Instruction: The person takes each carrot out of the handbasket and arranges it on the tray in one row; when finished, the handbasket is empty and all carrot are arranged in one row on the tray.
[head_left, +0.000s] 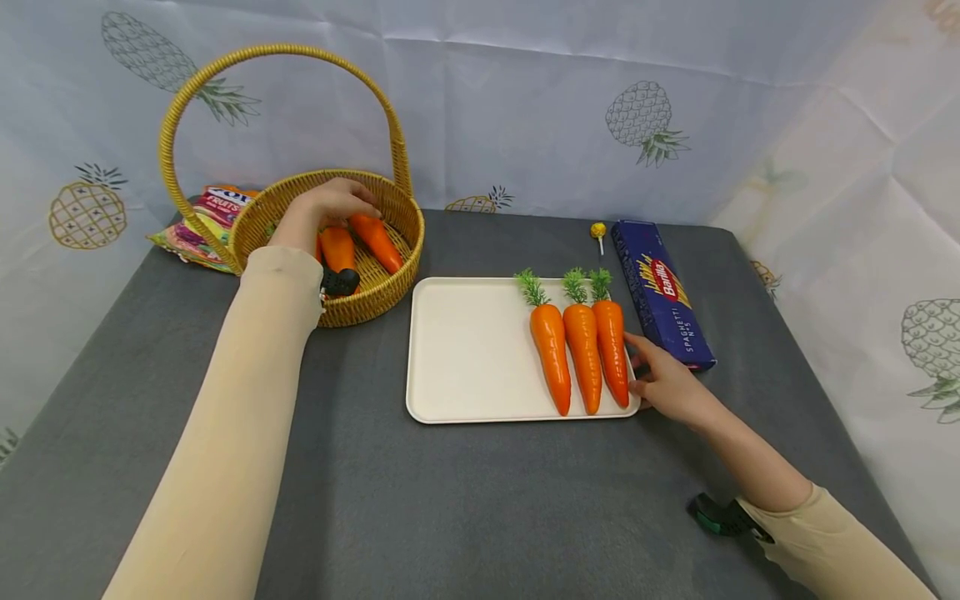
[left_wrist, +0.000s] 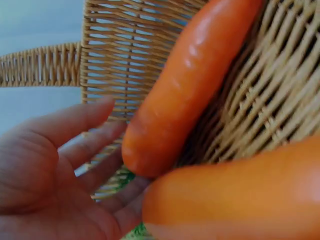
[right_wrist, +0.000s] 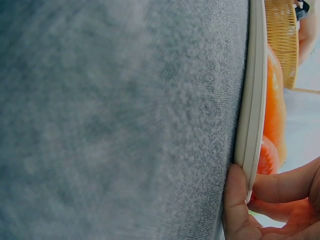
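My left hand (head_left: 335, 202) reaches over the rim into the wicker basket (head_left: 375, 292). In the left wrist view its fingers (left_wrist: 92, 145) are extended, with the fingertips right at the thick ends of an orange carrot (left_wrist: 185, 85) and a second carrot (left_wrist: 240, 195). Green tops show partly hidden behind them. On the right, my right hand (head_left: 670, 385) pinches the right rim of the cream tray (head_left: 465, 358), its thumb (right_wrist: 236, 195) against the outer side. Three carrots (head_left: 582, 354) with green tops lie side by side on the tray's right half.
A blue spaghetti box (head_left: 663, 296) lies right of the tray, close to my right hand. Behind the tray is a yellow lollipop (head_left: 597, 232). A colourful fruit candy bag (head_left: 213, 215) sits behind the basket's left side. The basket's tall handle (head_left: 281, 50) arches over my left hand.
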